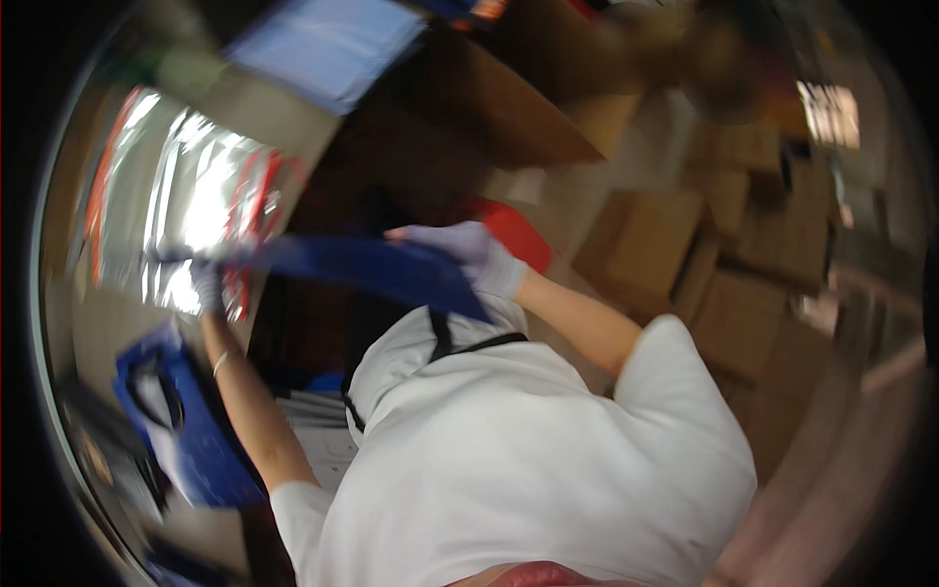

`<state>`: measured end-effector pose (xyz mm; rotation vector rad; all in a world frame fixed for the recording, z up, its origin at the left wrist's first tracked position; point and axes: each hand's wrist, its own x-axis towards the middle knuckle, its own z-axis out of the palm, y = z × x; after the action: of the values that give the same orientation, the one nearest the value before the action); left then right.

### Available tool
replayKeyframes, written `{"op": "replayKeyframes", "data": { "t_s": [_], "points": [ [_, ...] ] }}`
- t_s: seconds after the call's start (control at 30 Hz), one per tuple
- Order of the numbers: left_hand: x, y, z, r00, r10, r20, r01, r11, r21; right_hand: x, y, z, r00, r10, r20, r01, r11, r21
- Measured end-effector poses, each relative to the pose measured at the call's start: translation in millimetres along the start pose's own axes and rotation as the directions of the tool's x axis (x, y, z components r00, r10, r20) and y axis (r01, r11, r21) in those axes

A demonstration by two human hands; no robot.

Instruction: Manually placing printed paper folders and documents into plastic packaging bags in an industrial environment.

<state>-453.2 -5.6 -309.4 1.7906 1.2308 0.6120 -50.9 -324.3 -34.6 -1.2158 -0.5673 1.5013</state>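
Note:
A flat blue thing [362, 266], long and smeared by motion, stretches in front of my body from one hand to the other. I cannot make out its kind. My right hand [471, 252], in a pale glove, is closed on its right part. At the far left end my left hand [207, 284], also gloved and blurred, grips it over the table. Beneath and beyond that hand lies shiny clear plastic packaging [196, 201] with red edges. A blue bag [201, 430] with a dark handle lies on the table to the left of my left forearm.
Brown cardboard boxes [641, 240] are stacked on the floor to the right. A red rounded object [516, 235] shows just beyond my right hand. Farther off at the top lies a pale blue-white sheet-like package [328, 49], near a large brown carton [489, 103].

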Motion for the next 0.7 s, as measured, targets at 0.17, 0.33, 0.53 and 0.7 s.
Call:
{"op": "replayKeyframes", "data": {
  "t_s": [0.17,0.33,0.53,0.7],
  "points": [
    [46.2,39.5,31.9,0.981,-0.191,-0.029,0.155,0.871,-0.466,0.2,21.1,-30.0,0.976,-0.213,0.035,0.212,0.914,-0.345],
    [6.9,159.1,-11.8,0.966,-0.248,-0.076,0.185,0.866,-0.465,-13.9,18.1,-43.4,0.987,0.058,-0.152,-0.053,0.998,0.041],
    [-29.6,131.3,62.8,0.981,0.180,-0.069,-0.114,0.832,0.542,-49.3,-1.6,-88.1,0.692,-0.655,-0.304,0.146,0.539,-0.830],
    [-23.8,140.0,39.8,0.972,-0.231,0.051,0.237,0.956,-0.173,-76.3,4.8,-118.2,0.734,-0.596,-0.324,0.113,0.579,-0.808]
  ]
}}
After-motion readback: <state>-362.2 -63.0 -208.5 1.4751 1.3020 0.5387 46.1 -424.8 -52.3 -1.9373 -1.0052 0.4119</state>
